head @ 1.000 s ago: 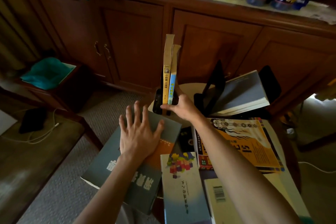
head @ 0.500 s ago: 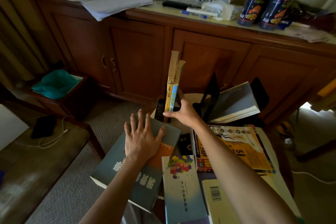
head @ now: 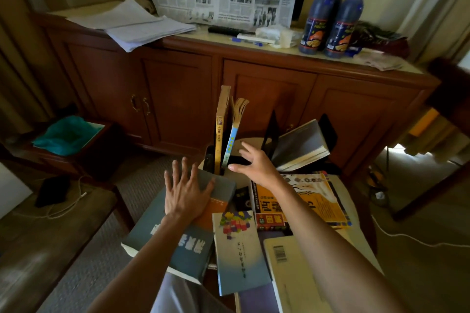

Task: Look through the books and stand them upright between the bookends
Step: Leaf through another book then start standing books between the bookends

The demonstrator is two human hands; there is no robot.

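Observation:
Two thin books stand against the left black bookend (head: pixel 209 160): a yellow-spined book (head: pixel 220 132) upright and a blue-spined book (head: pixel 233 134) leaning right with its pages fanned at the top. My right hand (head: pixel 250 162) hovers just right of them with fingers spread, holding nothing. My left hand (head: pixel 185 190) rests flat on a large grey-blue book (head: pixel 162 236) lying at the table's left edge. A grey book (head: pixel 300 145) leans between a black bookend (head: pixel 270 129) and another black bookend (head: pixel 328 129) at the back right.
More books lie flat on the small table: a pale blue one (head: pixel 239 251), an orange-yellow one (head: pixel 305 201), a cream one (head: pixel 287 272). Behind stands a wooden cabinet (head: pixel 178 99) with papers, a newspaper and dark bottles (head: pixel 330 15). A side table with teal cloth (head: pixel 66 134) sits left.
My right hand has let go of the two standing books and opened, drawing slightly right. The blue-spined book now leans right with fanned pages. The view has tilted upward.

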